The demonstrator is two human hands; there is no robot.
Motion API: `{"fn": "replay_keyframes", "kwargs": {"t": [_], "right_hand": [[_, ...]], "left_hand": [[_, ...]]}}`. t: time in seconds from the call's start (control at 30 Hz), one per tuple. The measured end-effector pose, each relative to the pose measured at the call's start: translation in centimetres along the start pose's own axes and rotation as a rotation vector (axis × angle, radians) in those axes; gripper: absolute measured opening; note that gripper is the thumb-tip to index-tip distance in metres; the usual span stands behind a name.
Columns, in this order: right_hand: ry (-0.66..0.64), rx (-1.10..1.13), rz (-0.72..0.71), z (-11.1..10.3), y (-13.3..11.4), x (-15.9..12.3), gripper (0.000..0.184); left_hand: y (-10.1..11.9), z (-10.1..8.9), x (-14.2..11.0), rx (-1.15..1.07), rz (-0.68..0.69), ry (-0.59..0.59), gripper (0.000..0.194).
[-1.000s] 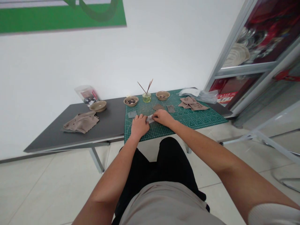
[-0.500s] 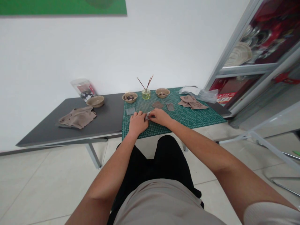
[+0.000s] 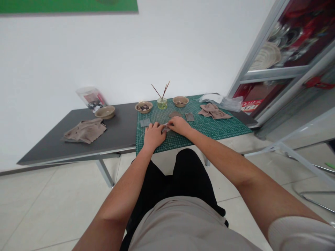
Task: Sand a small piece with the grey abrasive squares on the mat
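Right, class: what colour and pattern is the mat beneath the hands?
The mat is green with pale gridlines; the head view shows it.

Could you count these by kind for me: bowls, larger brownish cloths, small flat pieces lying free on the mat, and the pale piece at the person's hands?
Bowls: 3
Larger brownish cloths: 2
Small flat pieces lying free on the mat: 3
Pale piece between left hand and right hand, partly hidden: 1
Total: 9
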State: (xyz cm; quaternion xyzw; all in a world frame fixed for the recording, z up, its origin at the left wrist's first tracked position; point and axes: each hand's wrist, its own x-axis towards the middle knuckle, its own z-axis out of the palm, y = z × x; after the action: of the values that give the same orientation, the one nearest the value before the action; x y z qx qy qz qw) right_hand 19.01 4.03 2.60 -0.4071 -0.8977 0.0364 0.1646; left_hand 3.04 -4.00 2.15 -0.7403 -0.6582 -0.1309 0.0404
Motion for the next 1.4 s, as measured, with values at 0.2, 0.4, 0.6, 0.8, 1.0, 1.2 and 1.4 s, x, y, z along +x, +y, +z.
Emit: {"fn": "replay_keyframes", "kwargs": {"t": [0.2,0.4,0.6,0.8,1.0,1.2,1.4], "right_hand": [[0.037,-0.002,0.032,-0.4,0.9,-1.2,0.015],[0.008,0.035,-0.025,-0.3,-0.1,-2.1,0.014],[0.016,0.034,-0.039,-0.1,0.0,-0.2,0.015],[0.030,-0.012,0.047,-0.5,1.3,-1.1,0.015],[0.024,0.027,0.011,-0.5,0.4,-2.6,0.013],[0.026,0.022,-0.012,0.1,0.9,-0.2,0.017],[0.032,0.007,0.073,-0.7,2.9,-0.8,0.017]], "left_hand": [[0.1,0.0,0.0,0.000,-0.007,0.009,0.034],[0.2,0.1,0.0,0.007,0.007,0.041,0.030],[0.2,0.0,0.0,-0.006,-0.019,0.009,0.030],[0.1,0.0,0.0,-0.013,-0.009,0.016,0.033],[0.3,0.0,-0.1,-0.014,-0.008,0.015,0.031],[0.2,0.1,-0.1,-0.012,-0.015,0.022,0.031],[0.0,0.1,0.0,-0.026,-0.006,0.024,0.034]]}}
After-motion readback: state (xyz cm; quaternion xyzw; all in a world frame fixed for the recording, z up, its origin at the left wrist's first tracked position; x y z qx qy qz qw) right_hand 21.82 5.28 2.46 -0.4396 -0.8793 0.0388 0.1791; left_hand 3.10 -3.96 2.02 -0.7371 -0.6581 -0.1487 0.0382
